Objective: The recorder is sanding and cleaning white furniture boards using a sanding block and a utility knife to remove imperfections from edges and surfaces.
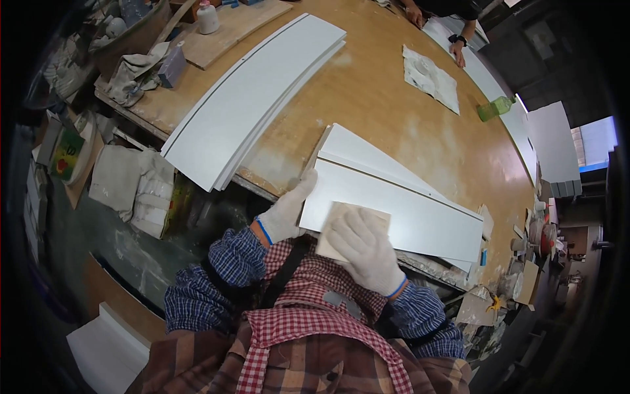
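A white grooved board (394, 203) lies at a slant across the near table edge, on top of another white board (367, 148). At its left end my left hand (287, 209), in a white knit glove, grips the short edge; some of its fingers are hidden behind the board. My right hand (364, 246), gloved too, is closed over a beige square pad (333, 223) and presses it on the board's near long edge. Part of the pad hangs past that edge. Whether it is folded cloth or an abrasive sheet I cannot tell.
A stack of white boards (256, 98) lies to the left on the wooden table (367, 85). Farther off are a white bottle (207, 18), a stained cloth (430, 77) and a green bottle (495, 108). Another person's hand (457, 52) rests on a long white panel (489, 75).
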A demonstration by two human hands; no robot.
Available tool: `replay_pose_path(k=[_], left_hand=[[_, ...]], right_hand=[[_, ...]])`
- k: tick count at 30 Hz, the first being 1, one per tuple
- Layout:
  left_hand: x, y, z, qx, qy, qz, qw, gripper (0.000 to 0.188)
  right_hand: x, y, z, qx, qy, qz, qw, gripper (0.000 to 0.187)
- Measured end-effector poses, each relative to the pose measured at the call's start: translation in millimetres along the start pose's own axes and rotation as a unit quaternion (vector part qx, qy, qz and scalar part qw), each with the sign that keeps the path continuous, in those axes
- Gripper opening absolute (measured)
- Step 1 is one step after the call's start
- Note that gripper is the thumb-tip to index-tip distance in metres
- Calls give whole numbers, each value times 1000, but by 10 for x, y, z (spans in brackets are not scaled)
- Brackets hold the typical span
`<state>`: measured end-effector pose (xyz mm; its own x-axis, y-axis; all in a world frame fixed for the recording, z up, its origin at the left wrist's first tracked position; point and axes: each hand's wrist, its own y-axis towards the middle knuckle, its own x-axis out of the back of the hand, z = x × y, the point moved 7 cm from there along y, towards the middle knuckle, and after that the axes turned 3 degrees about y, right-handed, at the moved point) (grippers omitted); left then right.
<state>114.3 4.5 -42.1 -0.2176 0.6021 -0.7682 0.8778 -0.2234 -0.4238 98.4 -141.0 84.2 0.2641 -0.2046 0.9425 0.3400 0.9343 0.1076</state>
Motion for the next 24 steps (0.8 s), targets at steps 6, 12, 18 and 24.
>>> replay_pose_path(k=[6,12,18,24], left_hand=[[-73,-6,15,56,105,30,992,66],[-22,57,-18,52,141,-12,988,60],[-66,30,-82,80,177,41,980,64],[6,68,-59,112,208,53,970,66]], right_hand=[[251,-609,-257,-84,-63,-5,995,56],[-82,63,41,56,-49,-44,996,51],[145,-425,-326,69,-30,41,996,49],[144,-460,-274,61,-87,70,992,52]])
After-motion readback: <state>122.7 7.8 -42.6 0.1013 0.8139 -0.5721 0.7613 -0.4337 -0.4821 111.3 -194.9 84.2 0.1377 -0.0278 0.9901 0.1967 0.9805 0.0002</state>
